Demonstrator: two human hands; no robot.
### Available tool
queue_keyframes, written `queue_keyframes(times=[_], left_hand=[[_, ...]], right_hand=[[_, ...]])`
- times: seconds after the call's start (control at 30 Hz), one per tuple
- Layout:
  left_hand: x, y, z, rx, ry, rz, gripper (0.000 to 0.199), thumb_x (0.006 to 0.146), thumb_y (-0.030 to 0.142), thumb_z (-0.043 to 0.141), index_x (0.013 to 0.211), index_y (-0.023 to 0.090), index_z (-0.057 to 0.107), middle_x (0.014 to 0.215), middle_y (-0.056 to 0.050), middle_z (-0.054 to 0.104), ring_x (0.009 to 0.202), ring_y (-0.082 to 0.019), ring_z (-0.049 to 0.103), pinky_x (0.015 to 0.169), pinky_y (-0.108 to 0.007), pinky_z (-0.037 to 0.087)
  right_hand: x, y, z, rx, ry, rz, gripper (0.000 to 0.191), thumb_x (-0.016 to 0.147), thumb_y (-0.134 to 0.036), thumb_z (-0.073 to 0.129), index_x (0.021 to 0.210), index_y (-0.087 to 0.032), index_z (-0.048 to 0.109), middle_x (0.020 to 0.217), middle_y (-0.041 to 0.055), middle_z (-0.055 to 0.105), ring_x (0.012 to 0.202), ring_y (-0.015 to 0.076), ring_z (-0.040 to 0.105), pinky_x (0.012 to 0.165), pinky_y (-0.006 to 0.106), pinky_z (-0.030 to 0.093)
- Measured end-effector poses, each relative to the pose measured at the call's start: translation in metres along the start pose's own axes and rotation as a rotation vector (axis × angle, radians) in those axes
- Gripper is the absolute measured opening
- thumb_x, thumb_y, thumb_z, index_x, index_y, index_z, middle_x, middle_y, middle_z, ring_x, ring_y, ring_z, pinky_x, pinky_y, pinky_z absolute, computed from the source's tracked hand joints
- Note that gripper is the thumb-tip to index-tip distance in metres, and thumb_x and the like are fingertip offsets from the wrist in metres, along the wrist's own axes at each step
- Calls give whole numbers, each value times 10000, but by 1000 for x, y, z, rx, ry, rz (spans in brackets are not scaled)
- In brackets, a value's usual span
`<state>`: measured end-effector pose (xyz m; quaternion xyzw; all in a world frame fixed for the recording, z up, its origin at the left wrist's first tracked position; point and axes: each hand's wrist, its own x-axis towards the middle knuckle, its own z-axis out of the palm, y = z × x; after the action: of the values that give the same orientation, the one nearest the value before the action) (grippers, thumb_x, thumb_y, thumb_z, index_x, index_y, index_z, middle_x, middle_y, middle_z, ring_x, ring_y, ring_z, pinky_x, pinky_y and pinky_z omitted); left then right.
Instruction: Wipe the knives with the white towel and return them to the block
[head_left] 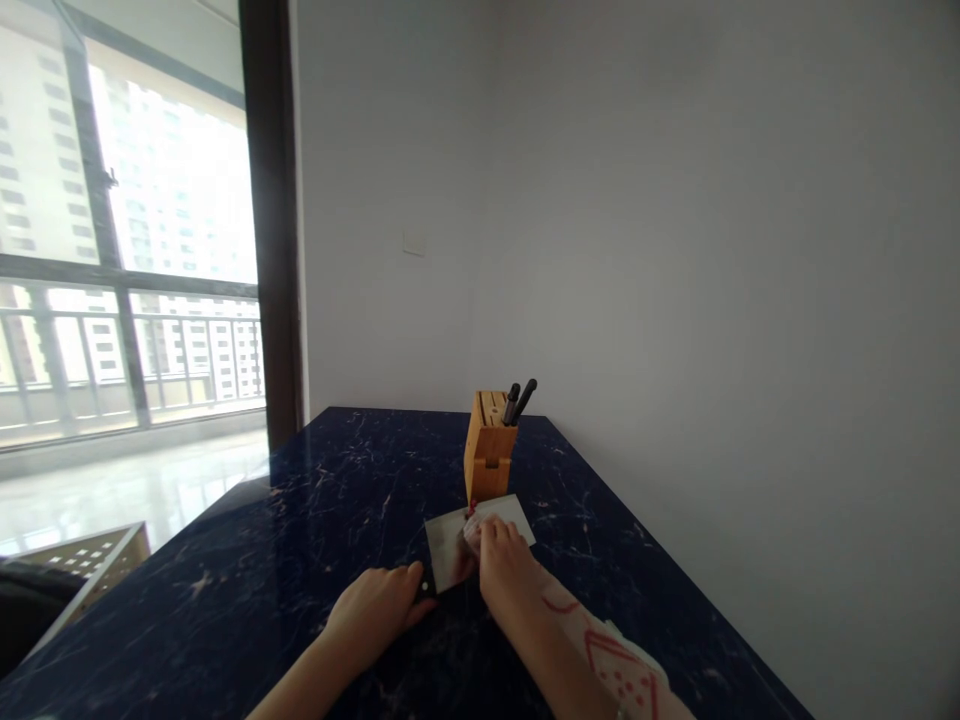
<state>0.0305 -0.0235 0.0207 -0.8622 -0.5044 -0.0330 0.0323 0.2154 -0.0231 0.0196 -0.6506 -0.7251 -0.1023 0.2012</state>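
My left hand (375, 605) is closed round the black handle of a kitchen cleaver (448, 550). The wide steel blade points away to the right, held over the table top. Against the middle of that blade my right hand (506, 565) presses a bunched white cloth (474, 530) with red marks, its fingers curled over it. More white fabric with a red print trails along under my right forearm; whether it is the same piece, I cannot tell. Just beyond the blade stands a wooden knife block (491, 445), with black-handled tools (520, 402) in its right side.
The dark blue marbled table (360, 470) runs back to a grey wall (675, 250), which also borders it on the right. At the lower left, a pale perforated chair or rack (90, 570) holds something dark. Large windows (172, 200) are on the left.
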Motion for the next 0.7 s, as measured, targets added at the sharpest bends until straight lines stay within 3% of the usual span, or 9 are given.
queue_keyframes(times=[0.13, 0.23, 0.4, 0.47, 0.6, 0.7], left_hand=[[1, -1, 1, -10, 5, -2, 405, 824, 503, 330, 917, 184, 561, 801, -88, 678, 717, -285, 647, 606, -369, 488], [1, -2, 1, -9, 9, -11, 394, 824, 493, 338, 915, 184, 565, 807, -90, 678, 722, -293, 647, 606, -378, 489], [0, -2, 1, -16, -7, -8, 385, 823, 486, 347, 932, 189, 567, 829, -90, 676, 743, -280, 647, 643, -367, 486], [0, -3, 1, -10, -6, 4, 405, 825, 499, 330, 924, 187, 568, 823, -91, 675, 745, -278, 646, 648, -366, 484], [0, -8, -2, 10, 2, 28, 435, 825, 521, 310, 919, 183, 568, 803, -92, 669, 744, -273, 645, 648, -357, 481], [0, -12, -3, 15, 17, 41, 438, 824, 520, 312, 933, 183, 569, 801, -92, 665, 752, -268, 644, 654, -345, 478]], right_hand=[[2, 12, 5, -43, 18, 38, 342, 810, -62, 324, 1072, -156, 522, 1008, 116, 547, 928, 230, 479, 808, 349, 362], [-6, -3, 9, 34, 46, -101, 442, 774, -47, 361, 1187, -173, 457, 1119, 100, 509, 1050, 241, 424, 918, 375, 296], [-14, -24, 9, 193, 23, -259, 477, 819, -93, 335, 1274, -234, 364, 1234, 27, 445, 1160, 182, 342, 978, 297, 247], [-9, -15, 8, 169, 27, -236, 485, 826, -96, 327, 1289, -242, 346, 1253, 22, 432, 1182, 181, 319, 982, 294, 235], [5, 19, 4, 27, 41, -59, 439, 835, -113, 321, 1253, -215, 406, 1188, 66, 485, 1129, 209, 374, 926, 323, 284], [10, 31, 1, -35, 46, 40, 413, 853, -133, 297, 1236, -210, 431, 1121, 88, 521, 1088, 229, 404, 864, 334, 322]])
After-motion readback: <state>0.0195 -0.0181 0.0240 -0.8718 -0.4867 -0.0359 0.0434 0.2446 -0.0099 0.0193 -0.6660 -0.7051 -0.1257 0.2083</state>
